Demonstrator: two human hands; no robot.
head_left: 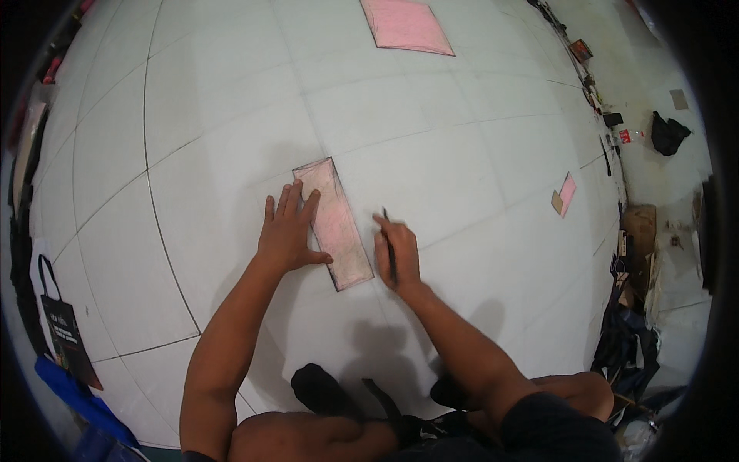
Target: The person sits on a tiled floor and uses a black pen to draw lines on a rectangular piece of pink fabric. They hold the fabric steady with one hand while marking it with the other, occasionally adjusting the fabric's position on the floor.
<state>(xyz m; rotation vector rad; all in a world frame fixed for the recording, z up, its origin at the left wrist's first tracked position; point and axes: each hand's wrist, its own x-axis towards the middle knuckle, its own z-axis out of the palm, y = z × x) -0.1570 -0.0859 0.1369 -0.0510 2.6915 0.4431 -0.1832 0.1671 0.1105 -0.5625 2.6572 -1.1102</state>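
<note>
My left hand (289, 231) lies flat on a long pink rectangular sheet (339, 227), its fingers spread over the sheet's upper left part and its thumb on the left edge. Dark lines run along the sheet's borders, and its surface looks streaky and paler at both ends. Just right of the sheet, my right hand (399, 250) is closed around a slim dark pen (392, 258). One end of the pen points away from me, past the index finger. Whether the pen touches the floor I cannot tell.
White tiles (231, 254) form the floor. Farther off lies a larger pink sheet (408, 27); small pink (568, 194) and brown (556, 202) pieces are at right. A black bag (63, 327) stands at left. Clutter and a cardboard box (639, 231) line the right side.
</note>
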